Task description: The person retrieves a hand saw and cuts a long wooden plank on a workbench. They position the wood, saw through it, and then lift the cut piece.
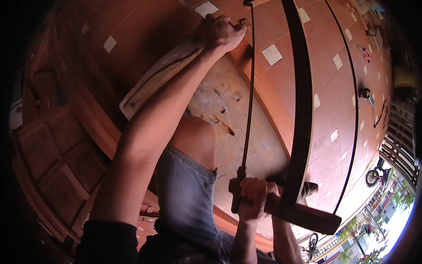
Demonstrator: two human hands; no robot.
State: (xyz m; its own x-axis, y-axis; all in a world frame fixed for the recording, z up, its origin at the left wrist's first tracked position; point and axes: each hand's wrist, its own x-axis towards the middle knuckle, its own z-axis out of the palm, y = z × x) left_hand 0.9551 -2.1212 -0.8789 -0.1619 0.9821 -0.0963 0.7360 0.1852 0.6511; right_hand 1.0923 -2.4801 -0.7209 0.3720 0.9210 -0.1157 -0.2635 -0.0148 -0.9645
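Two bare hands on the work, nearest stuff first. Denim shorts (pixel 187 185) and a bent bare knee (pixel 195 138) at bottom centre, knee over a worn wooden board (pixel 224 105) with knot holes and a ragged slot. Right hand (pixel 254 198) is the nearer one: fist closed round the near end of a wooden frame saw (pixel 304 101), at the handle by the blade. Sandalled foot (pixel 310 190) partly hidden behind the saw's end piece.

Key relation: blade (pixel 250 90) runs away from the right fist, nearly straight up the view, far end just right of the left hand (pixel 222 33). Reddish wood strip (pixel 262 99) lies ahead of the right fist, long axis slanting far-left to near-right along the board's edge, so blade and strip cross at a shallow angle in view. Left hand sits at the strip's far end, fingers curled; can't tell if it grips or only presses. Also can't tell if teeth touch wood.

Further out: terracotta tile floor (pixel 283 83) with pale insets, panelled woodwork (pixel 57 149) off left. Right side, well apart: red-handled scissors (pixel 366 55), then a metal gate (pixel 401 136) and parked motorbike (pixel 373 177).
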